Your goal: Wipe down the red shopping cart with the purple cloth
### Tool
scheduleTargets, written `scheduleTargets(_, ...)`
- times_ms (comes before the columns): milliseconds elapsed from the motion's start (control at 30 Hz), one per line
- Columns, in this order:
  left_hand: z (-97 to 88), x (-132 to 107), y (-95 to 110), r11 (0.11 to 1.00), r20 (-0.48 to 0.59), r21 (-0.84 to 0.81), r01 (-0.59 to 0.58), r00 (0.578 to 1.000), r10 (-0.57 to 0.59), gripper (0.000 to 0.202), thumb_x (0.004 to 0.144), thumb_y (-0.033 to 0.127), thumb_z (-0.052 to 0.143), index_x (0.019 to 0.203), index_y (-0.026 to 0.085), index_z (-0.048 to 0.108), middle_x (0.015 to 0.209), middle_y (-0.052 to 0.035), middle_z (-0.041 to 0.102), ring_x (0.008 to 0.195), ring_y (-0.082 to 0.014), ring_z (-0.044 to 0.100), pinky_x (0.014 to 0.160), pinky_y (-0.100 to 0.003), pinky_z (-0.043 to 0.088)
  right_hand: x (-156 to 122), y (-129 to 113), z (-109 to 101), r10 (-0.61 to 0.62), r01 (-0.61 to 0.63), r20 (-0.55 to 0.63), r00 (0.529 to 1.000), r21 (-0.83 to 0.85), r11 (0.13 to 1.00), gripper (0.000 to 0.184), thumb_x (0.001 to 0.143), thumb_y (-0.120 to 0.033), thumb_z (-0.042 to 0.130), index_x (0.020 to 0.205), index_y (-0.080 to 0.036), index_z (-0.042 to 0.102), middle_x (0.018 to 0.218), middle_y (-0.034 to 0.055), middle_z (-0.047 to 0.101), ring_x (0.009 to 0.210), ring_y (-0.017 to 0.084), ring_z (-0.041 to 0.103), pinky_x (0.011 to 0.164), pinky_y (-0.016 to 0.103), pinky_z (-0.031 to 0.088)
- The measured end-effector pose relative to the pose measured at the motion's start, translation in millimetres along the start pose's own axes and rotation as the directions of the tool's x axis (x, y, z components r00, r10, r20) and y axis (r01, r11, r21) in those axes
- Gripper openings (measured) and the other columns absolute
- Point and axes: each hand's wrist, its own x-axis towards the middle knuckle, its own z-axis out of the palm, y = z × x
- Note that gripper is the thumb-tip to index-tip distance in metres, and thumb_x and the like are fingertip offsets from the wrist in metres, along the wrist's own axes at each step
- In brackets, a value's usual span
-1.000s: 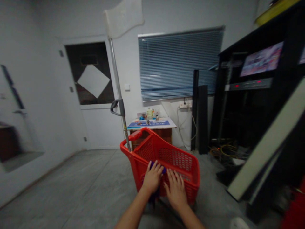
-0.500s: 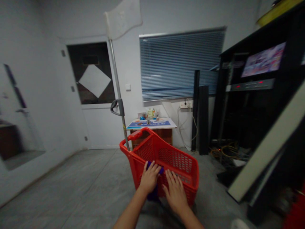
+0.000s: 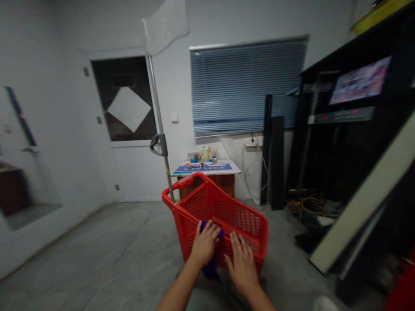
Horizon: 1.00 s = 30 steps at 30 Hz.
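A red plastic shopping cart (image 3: pixel 184 224) with perforated basket walls stands in front of me. My left hand (image 3: pixel 205 244) lies over its near rim, fingers bent over a purple cloth (image 3: pixel 211 265). Part of the cloth shows above the fingers, and the rest hangs down the cart's outside. My right hand (image 3: pixel 241 263) rests at the same rim, farther right, fingers stretched out and nothing in them. A metal pole (image 3: pixel 155 99) with a grey handle and a white flag (image 3: pixel 167 28) rises from the cart's handle end.
Behind the cart is a small table (image 3: pixel 233 167) with bottles and boxes. Long boards (image 3: pixel 363 207) lean at the right by a black rack (image 3: pixel 298 142). Cables (image 3: pixel 313 205) lie on the floor there. A white door (image 3: pixel 136 172) is at the back left.
My right hand has shifted slightly right along the rim, away from the left. The cart has moved slightly left in view. More of the purple cloth's hanging end shows below my left hand.
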Motion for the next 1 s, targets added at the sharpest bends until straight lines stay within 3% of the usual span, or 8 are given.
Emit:
scheduleTargets(167, 1.8, -0.2, 2.9, 0.994, -0.044, 0.005, 0.105, 0.994, -0.104, 0.036, 0.097, 0.026, 0.040, 0.131, 0.029, 0.053, 0.136, -0.0032, 0.058, 0.138, -0.0240, 0.035, 0.116, -0.055, 0.012, 0.0, -0.8, 1.7, -0.003, 0.003, -0.011, 1.000, -0.006, 1.000, 0.065, 0.093, -0.051, 0.034, 0.149, -0.019, 0.026, 0.156, 0.0013, 0.020, 0.144, 0.025, 0.018, 0.114, 0.045, 0.019)
scheduleTargets(333, 4.6, -3.3, 15.7, 1.000, 0.012, -0.022, 0.014, 1.000, -0.014, 0.039, 0.096, 0.029, 0.043, 0.135, 0.031, 0.049, 0.139, -0.0022, 0.055, 0.138, -0.0231, 0.036, 0.117, -0.055, 0.015, 0.0, -3.2, 4.5, -0.006, 0.006, -0.014, 1.000, 0.001, 1.000, 0.065, 0.093, -0.053, 0.033, 0.149, -0.019, 0.028, 0.156, 0.0026, 0.023, 0.143, 0.026, 0.018, 0.114, 0.045, 0.019)
scheduleTargets(567, 7.6, -2.8, 7.2, 0.989, -0.066, -0.016, 0.150, 0.986, -0.151, 0.036, 0.097, 0.026, 0.040, 0.130, 0.030, 0.055, 0.136, -0.0031, 0.057, 0.138, -0.0238, 0.036, 0.116, -0.056, 0.013, 1.4, -8.2, 6.6, -0.012, 0.012, -0.001, 1.000, 0.015, 1.000, 0.065, 0.093, -0.051, 0.035, 0.150, -0.021, 0.025, 0.156, 0.0013, 0.023, 0.144, 0.025, 0.018, 0.113, 0.044, 0.022)
scheduleTargets(767, 6.7, -5.5, 8.8, 0.995, -0.009, -0.014, 0.103, 0.995, -0.103, 0.038, 0.096, 0.024, 0.042, 0.132, 0.032, 0.051, 0.139, -0.0018, 0.054, 0.139, -0.0226, 0.035, 0.116, -0.056, 0.014, 2.7, -11.6, 9.6, -0.021, 0.022, -0.005, 1.000, 0.025, 0.999, 0.066, 0.094, -0.054, 0.031, 0.149, -0.020, 0.026, 0.156, 0.0014, 0.022, 0.144, 0.025, 0.017, 0.113, 0.045, 0.023)
scheduleTargets(1000, 6.6, -3.3, 0.8, 0.991, -0.040, -0.007, 0.137, 0.990, -0.137, 0.039, 0.095, 0.020, 0.042, 0.130, 0.031, 0.053, 0.137, -0.0032, 0.056, 0.139, -0.0237, 0.034, 0.116, -0.057, 0.014, -8.5, 7.5, 11.6, -0.028, 0.028, -0.044, 0.999, 0.011, 1.000, 0.064, 0.094, -0.053, 0.031, 0.148, -0.018, 0.030, 0.154, 0.0036, 0.027, 0.142, 0.024, 0.024, 0.116, 0.041, 0.020)
